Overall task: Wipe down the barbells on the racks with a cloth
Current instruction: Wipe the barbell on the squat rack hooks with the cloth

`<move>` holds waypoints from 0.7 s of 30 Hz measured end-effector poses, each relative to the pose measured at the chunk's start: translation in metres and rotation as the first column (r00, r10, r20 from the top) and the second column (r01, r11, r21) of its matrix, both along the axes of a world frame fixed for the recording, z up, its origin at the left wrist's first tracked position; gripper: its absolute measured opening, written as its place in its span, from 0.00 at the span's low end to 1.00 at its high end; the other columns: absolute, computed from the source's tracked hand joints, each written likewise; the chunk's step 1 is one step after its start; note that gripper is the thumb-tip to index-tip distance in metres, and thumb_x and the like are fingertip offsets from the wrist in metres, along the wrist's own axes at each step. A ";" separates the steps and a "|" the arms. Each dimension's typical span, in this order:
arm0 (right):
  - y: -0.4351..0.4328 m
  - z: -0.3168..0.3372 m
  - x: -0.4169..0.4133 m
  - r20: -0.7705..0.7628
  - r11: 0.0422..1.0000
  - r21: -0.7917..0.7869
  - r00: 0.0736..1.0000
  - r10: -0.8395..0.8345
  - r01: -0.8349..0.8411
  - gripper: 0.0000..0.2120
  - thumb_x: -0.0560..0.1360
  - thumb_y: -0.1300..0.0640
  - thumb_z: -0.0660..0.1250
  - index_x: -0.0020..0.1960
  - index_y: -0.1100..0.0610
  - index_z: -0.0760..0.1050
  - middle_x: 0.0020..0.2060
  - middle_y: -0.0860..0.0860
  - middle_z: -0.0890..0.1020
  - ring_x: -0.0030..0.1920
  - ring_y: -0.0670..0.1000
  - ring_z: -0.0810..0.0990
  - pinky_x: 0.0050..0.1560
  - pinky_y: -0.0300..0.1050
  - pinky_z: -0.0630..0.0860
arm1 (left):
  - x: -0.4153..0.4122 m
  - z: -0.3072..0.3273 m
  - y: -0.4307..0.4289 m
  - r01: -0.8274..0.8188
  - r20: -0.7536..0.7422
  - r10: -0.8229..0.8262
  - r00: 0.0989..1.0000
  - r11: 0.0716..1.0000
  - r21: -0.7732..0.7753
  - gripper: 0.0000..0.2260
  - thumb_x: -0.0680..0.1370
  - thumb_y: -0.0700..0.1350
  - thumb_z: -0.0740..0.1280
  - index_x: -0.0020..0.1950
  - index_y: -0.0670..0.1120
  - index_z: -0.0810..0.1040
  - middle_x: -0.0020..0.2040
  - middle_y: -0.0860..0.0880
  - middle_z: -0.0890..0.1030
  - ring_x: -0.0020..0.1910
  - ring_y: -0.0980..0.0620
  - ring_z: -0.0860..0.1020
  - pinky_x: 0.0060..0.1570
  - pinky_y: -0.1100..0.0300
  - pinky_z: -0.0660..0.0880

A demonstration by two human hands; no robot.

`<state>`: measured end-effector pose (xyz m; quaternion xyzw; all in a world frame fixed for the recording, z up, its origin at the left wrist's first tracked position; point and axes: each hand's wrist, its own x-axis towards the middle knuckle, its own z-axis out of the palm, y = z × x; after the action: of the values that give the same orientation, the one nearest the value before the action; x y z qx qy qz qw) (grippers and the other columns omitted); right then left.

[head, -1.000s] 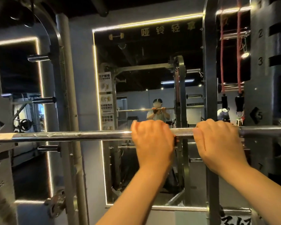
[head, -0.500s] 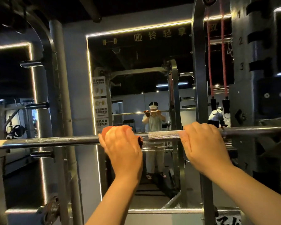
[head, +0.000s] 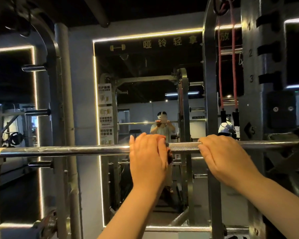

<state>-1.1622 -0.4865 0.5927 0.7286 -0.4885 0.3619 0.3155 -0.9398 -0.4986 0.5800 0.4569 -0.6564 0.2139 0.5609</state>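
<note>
1. The barbell lies level across the squat rack. Its right end sits on a hook beside the numbered upright, near mark 5. Its left end runs out of view.
2. The left hand is draped over the bar from above, at the edge of the knurled section. Its grip is closed round the shaft with the cloth pressed beneath the palm.
3. The cloth is mostly hidden. Only a dark, reddish scrap shows at the hand's right edge, so I can't say how far it wraps the bar. The wall mirror behind shows a reddish bundle at the same hand, which fits.
4. The right hand has its grip closed on bare bar, just right of the knurling and apart from the left hand. There is no cloth under it. It probably serves as a brace, stopping the bar from rolling or sliding on the hooks while the other hand rubs.
5. The overhand hold on both sides suits the height. The bar sits raised in front of the person, so pressure comes down through the palms.
6. Judgement: this is mid-wipe on the centre shaft. The smooth run to the left shows smears and dull patches, so that stretch likely needs passes.
7. Red resistance bands hang from the frame behind the right hand, not touching it.
8. Risk: knurling may snag cloth fibres, so slow strokes are advised.
</note>
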 end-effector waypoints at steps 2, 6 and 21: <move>-0.001 0.000 0.004 0.028 1.000 -0.021 1.000 0.001 0.000 0.20 0.84 0.43 0.44 0.48 0.47 0.73 0.38 0.43 0.73 0.40 0.48 0.71 0.45 0.46 0.66 | -0.016 0.001 0.002 -0.016 -0.094 0.017 0.995 1.000 0.009 0.14 0.85 0.54 0.51 0.51 0.54 0.76 0.47 0.57 0.76 0.53 0.55 0.74 0.75 0.45 0.60; 0.001 -0.002 0.002 0.053 0.999 -0.008 0.997 0.051 -0.050 0.13 0.82 0.44 0.45 0.46 0.44 0.66 0.37 0.41 0.68 0.39 0.48 0.69 0.45 0.47 0.66 | -0.069 0.022 0.016 -0.040 0.186 0.013 0.982 0.989 0.142 0.20 0.85 0.57 0.48 0.48 0.53 0.78 0.41 0.54 0.78 0.42 0.53 0.75 0.62 0.49 0.72; -0.002 -0.004 0.007 0.055 0.993 -0.122 0.998 0.015 -0.008 0.13 0.84 0.47 0.51 0.47 0.47 0.72 0.37 0.42 0.68 0.38 0.47 0.67 0.46 0.44 0.63 | -0.007 0.052 0.020 -0.499 0.476 0.371 0.797 0.848 0.176 0.15 0.84 0.56 0.57 0.43 0.49 0.66 0.35 0.51 0.69 0.33 0.52 0.69 0.37 0.55 0.69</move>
<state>-1.1553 -0.4886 0.5883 0.7005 -0.4698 0.4131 0.3433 -0.9471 -0.4791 0.6315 0.6168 -0.6621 0.3329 0.2653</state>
